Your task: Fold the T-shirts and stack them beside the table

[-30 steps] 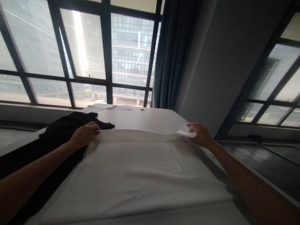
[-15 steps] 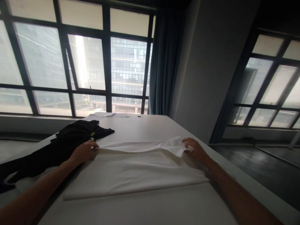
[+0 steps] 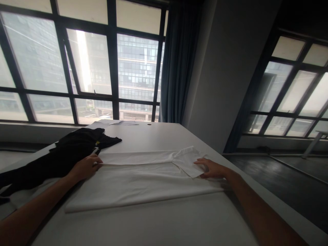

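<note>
A white T-shirt lies spread sideways on the white table, its far side folded over towards me in a long strip. At the strip's left end my left hand is closed, pinching the folded edge between thumb and fingers. A short sleeve lies over the right part of the shirt. My right hand rests at that sleeve's right edge, with thumb and fingers apart and fingertips touching the cloth. Part of the shirt's right end is hidden beneath this hand.
Dark clothing with a small yellow mark is heaped along the left of the white table. Papers lie at the table's far edge, near a round dark hole. Windows and a blue curtain stand behind.
My right hand has lowered the raised sleeve onto the shirt, and its fingers have loosened and spread. The left hand still pinches the folded edge. The view has shifted slightly.
</note>
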`<state>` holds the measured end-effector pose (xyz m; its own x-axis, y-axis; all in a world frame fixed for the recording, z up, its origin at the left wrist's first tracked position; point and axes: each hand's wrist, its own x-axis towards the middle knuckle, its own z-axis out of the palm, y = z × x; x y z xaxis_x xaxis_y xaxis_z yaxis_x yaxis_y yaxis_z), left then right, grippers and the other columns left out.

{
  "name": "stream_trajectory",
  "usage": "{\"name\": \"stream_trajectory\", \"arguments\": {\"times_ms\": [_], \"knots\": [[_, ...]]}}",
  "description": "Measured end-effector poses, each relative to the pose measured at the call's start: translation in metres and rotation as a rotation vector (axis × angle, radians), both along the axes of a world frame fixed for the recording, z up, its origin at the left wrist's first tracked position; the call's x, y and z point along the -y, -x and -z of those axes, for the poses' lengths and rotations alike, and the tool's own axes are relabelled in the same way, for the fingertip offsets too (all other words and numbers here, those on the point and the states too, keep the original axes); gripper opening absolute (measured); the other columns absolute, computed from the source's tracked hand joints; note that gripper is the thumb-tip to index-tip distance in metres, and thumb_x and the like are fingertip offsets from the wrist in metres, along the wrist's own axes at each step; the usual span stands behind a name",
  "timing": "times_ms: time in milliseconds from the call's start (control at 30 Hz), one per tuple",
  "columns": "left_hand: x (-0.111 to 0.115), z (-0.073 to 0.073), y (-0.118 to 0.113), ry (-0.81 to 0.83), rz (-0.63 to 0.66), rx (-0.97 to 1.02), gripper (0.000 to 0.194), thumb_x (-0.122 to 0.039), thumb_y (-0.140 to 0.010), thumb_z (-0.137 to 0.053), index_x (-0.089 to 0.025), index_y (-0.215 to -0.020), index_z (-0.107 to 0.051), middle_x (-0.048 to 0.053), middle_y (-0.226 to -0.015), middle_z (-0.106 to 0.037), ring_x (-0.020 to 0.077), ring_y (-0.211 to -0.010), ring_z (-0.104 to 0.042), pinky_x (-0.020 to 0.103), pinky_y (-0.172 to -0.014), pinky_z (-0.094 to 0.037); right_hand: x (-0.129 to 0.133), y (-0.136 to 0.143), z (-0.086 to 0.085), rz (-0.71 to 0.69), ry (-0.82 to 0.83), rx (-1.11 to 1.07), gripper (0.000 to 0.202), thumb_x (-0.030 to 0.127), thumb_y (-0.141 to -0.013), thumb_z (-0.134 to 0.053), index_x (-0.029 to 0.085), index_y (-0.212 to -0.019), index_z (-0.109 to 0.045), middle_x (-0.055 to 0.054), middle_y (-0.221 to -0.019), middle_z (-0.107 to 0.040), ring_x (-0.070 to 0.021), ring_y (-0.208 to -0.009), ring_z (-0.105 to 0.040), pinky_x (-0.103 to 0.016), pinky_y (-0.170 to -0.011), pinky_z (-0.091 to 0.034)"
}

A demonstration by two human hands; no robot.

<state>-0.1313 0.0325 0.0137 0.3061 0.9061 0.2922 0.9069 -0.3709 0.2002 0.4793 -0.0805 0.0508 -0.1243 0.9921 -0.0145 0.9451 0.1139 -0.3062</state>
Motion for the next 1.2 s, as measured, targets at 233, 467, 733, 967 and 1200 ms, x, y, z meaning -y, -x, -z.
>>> {"name": "stream_trajectory", "arguments": {"times_ms": [233,467,733,967,1200], "knots": [[0.001,-0.002,0.002,-0.018,-0.007,0.007,0.038,-0.049,-0.081,-0.045,-0.024,-0.087,-0.074,0.008,-0.107,-0.072,0.0262,-0.095,-0.069,0.033,-0.079,-0.052,0.002,-0.001,0.002,0.006,0.030,-0.039,0.043,0.050,-0.060,-0.075,0.023,-0.093,-0.073,-0.010,-0.110,-0.070,-0.0298,-0.104,-0.063,-0.037,-0.092,-0.048],[-0.001,0.000,0.006,-0.033,0.010,0.021,0.037,-0.046,-0.081,-0.047,-0.022,-0.087,-0.075,0.010,-0.104,-0.072,0.0275,-0.095,-0.068,0.033,-0.080,-0.051,0.002,-0.002,-0.003,0.008,-0.060,-0.153,0.050,0.068,-0.074,-0.055,0.020,-0.060,-0.057,-0.003,-0.065,-0.058,-0.0190,-0.067,-0.053,-0.031,-0.066,-0.044],[-0.009,0.004,0.016,-0.015,0.045,0.057,0.039,-0.051,-0.081,-0.049,-0.023,-0.087,-0.075,0.009,-0.106,-0.071,0.0261,-0.097,-0.066,0.034,-0.084,-0.050,0.015,-0.006,-0.015,-0.015,-0.024,-0.323,0.063,0.080,-0.073,-0.054,0.019,-0.056,-0.057,0.001,-0.057,-0.051,-0.0136,-0.058,-0.044,-0.028,-0.060,-0.038],[-0.014,0.000,0.027,0.018,0.172,0.066,0.056,-0.073,-0.076,-0.050,-0.024,-0.078,-0.077,0.009,-0.106,-0.074,0.0282,-0.102,-0.065,0.036,-0.095,-0.049,0.005,-0.017,0.001,0.085,-0.065,-0.110,0.064,0.075,-0.080,-0.049,0.017,-0.069,-0.072,-0.005,-0.066,-0.067,-0.0185,-0.062,-0.059,-0.029,-0.062,-0.044],[-0.009,0.017,0.005,0.100,0.240,0.094,0.085,-0.081,-0.072,-0.051,-0.019,-0.128,-0.066,0.013,-0.142,-0.058,0.0324,-0.130,-0.053,0.041,-0.113,-0.038,-0.044,-0.027,0.047,0.262,-0.367,0.002,0.046,0.049,-0.087,-0.055,0.017,-0.116,-0.068,-0.014,-0.122,-0.068,-0.0251,-0.106,-0.066,-0.032,-0.093,-0.049]]}}
